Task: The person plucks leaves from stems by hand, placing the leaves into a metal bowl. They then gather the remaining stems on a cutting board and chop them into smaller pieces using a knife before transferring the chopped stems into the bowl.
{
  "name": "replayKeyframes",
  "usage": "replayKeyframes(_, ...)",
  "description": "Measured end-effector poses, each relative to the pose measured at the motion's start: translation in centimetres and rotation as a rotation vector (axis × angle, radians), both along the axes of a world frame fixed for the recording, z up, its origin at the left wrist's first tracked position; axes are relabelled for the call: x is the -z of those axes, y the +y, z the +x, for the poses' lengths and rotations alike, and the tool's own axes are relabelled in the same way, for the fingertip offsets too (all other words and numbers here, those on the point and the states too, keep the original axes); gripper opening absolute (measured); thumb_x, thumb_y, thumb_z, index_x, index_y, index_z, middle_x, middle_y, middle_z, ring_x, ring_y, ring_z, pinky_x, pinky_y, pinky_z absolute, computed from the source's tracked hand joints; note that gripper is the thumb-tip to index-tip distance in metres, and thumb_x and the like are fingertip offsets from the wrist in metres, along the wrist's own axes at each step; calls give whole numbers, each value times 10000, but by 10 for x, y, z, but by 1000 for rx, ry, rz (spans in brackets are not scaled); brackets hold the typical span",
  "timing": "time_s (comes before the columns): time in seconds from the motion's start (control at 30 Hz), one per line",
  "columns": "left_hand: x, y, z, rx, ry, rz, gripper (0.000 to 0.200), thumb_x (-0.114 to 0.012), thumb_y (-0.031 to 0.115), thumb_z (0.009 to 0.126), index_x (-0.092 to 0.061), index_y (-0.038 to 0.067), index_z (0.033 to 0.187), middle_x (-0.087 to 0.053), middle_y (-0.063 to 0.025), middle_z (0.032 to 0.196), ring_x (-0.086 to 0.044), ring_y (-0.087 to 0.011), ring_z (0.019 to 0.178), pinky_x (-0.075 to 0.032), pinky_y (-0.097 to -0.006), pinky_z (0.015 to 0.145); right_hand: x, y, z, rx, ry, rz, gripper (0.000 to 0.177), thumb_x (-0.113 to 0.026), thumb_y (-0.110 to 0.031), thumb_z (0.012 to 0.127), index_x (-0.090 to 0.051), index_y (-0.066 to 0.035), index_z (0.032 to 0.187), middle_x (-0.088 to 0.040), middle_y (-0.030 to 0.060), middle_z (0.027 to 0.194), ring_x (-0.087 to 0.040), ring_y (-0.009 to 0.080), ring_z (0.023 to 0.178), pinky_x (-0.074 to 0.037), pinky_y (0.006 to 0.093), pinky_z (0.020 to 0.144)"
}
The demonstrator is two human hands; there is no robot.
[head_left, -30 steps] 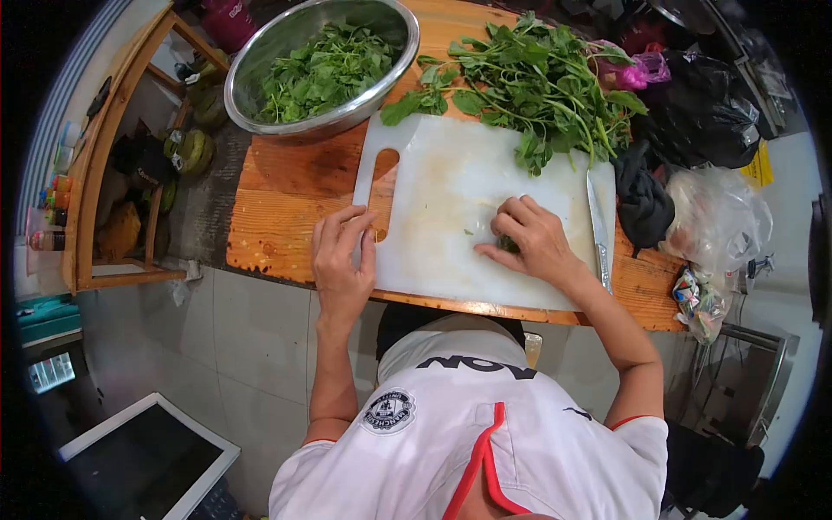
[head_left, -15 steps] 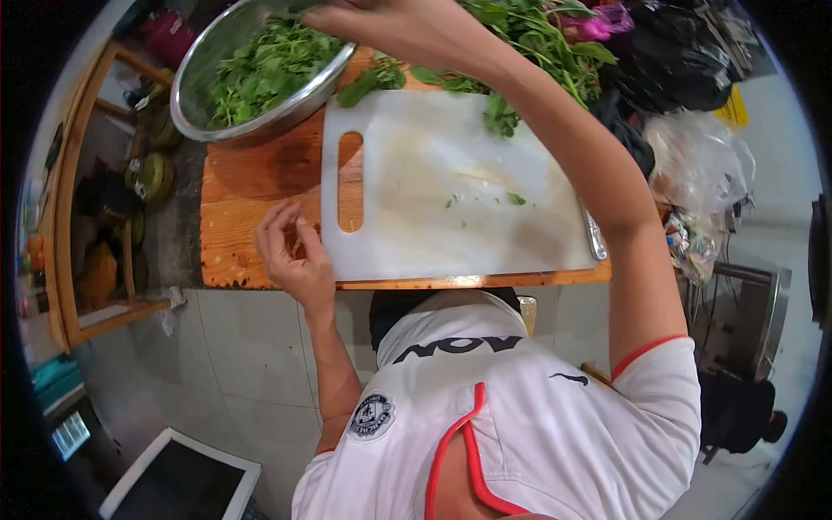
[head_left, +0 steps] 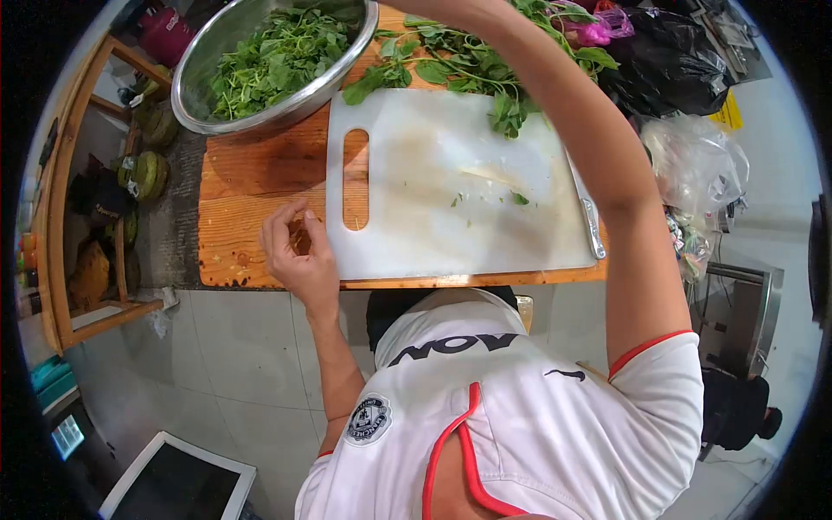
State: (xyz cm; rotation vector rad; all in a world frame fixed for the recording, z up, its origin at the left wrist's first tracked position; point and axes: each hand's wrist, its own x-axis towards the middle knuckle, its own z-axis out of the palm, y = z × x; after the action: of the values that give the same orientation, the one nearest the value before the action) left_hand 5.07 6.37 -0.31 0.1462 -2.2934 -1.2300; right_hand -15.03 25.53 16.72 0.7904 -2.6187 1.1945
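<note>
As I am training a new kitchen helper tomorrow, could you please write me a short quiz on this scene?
1. True or false: the metal bowl holds leafy greens.
2. Where does the knife lie? A: along the right edge of the cutting board; B: in the bowl; C: on the floor tiles.
3. Which surface lies under the fingers of the left hand?
Key: 1 true; 2 A; 3 the wooden table, just left of the cutting board.
</note>
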Motion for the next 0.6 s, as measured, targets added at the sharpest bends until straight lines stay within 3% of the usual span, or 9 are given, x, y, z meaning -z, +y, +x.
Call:
replayKeyframes(0.07, -3, 0, 1, 28, -58, 47, 115, -619, -7, 847, -666, -2, 952, -635, -86, 959, -586, -218, 889, -509, -311, 692, 36, 50, 46, -170, 92, -169, 333, -676, -353, 878, -682, -19, 874, -567, 26, 636, -493, 89, 568, -429, 275, 521)
replayKeyframes(0.1, -4, 1, 1, 39, -87, 72, 114, -621, -5, 848, -666, -1, 952, -634, -86, 954, -583, -215, 884, -509, -311, 688, 41, 85, 73, -58, -271, 200, 274, -681, -274, 879, -640, -6, 837, -550, 3, 629, -494, 75, 564, -416, 261, 514)
replayKeyframes(0.17, -5, 1, 0, 100, -77, 40, 122, -624, -6, 844, -669, 7, 956, -631, -86, 939, -579, -217, 869, -503, -313, 689, 69, 125, 127, -83, -638, 160, 193, -710, -177, 870, -585, -35, 832, -552, -47, 688, -490, 30, 617, -409, 206, 552)
replayKeyframes(0.23, -11, 5, 0, 163, -58, -37, 123, -621, 2, 853, -670, 12, 965, -631, -83, 941, -583, -217, 870, -493, -322, 726, 85, 143, 172, 51, -691, 242, 219, -764, -164, 785, -621, -5, 829, -598, 29, 698, -536, 106, 638, -467, 287, 607)
replayKeyframes(0.27, -16, 7, 0, 196, -45, -96, 121, -617, 11, 864, -671, 14, 972, -632, -80, 950, -590, -216, 880, -486, -330, 762, 90, 149, 187, 52, -637, 311, 201, -744, -108, 807, -598, -7, 900, -584, -3, 722, -523, 60, 650, -445, 233, 594)
replayKeyframes(0.4, -25, 24, -2, 334, 70, -173, 163, -638, -4, 819, -680, 43, 970, -613, -79, 903, -559, -244, 847, -474, -347, 709, 113, 150, 214, 166, -490, 178, 123, -689, -51, 808, -621, 9, 891, -604, 40, 753, -573, 102, 685, -468, 261, 626)
replayKeyframes(0.53, -40, 49, 10, 467, -47, -214, 169, -627, 1, 833, -684, 48, 985, -616, -80, 919, -560, -252, 879, -460, -364, 768, 114, 131, 210, 105, -351, 164, 97, -651, 1, 796, -625, 29, 885, -620, 63, 759, -602, 132, 695, -486, 284, 648)
replayKeyframes(0.57, -36, 54, 13, 496, -50, -227, 171, -623, 0, 839, -684, 45, 992, -621, -85, 925, -563, -250, 895, -455, -358, 790, 113, 124, 207, 101, -406, 107, 103, -652, -14, 789, -633, 35, 878, -644, 138, 808, -638, 225, 711, -506, 331, 678)
replayKeyframes(0.6, -32, 59, 15, 525, -53, -241, 172, -618, -1, 845, -684, 42, 999, -626, -90, 932, -567, -247, 912, -450, -351, 811, 115, 117, 204, 93, -412, 50, 111, -654, -16, 789, -634, 34, 885, -642, 139, 812, -638, 226, 714, -507, 330, 678)
